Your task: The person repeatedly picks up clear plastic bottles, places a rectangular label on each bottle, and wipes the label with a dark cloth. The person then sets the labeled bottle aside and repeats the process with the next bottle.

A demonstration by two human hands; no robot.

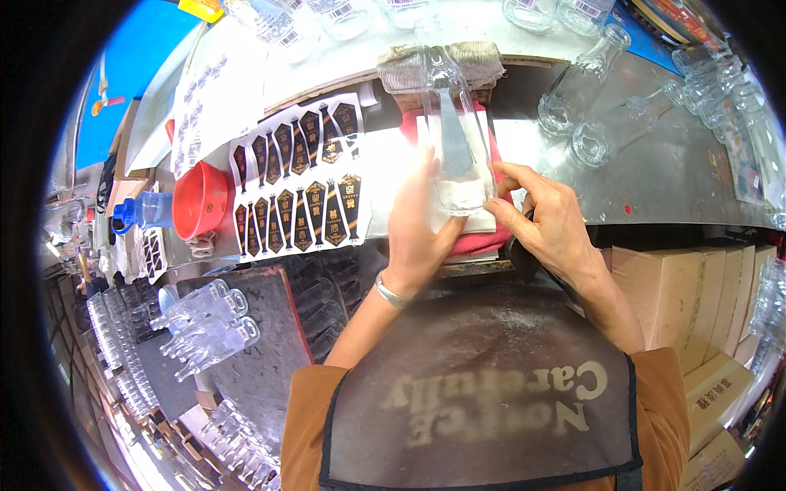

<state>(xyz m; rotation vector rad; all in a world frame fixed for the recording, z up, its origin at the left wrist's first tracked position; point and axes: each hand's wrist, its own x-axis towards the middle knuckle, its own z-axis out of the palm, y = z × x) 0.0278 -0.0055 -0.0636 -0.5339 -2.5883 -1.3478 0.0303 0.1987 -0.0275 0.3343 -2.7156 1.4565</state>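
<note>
A clear glass bottle (477,155) lies in front of me, base toward me and neck pointing away. A grey-blue tie-shaped label (455,139) shows on it. Beneath it are white sheets and a pink-red cloth (475,245), while a rolled rag (483,61) supports the neck end. Along the left side of the bottle is my left hand (419,217), slightly blurred, fingers stretched out and thumb near the base. My right hand (544,213) is bent at the bottle's right edge near the base, with thumb and fingertips against the glass.
Sheets of black tie-shaped stickers (299,176) lie left, beside a red bowl (201,198) and a blue-capped jug (151,210). Several glass bottles (573,90) lie at the right; others stand at the far edge. Cardboard boxes (671,295) stand at lower right, more bottles (209,323) at lower left.
</note>
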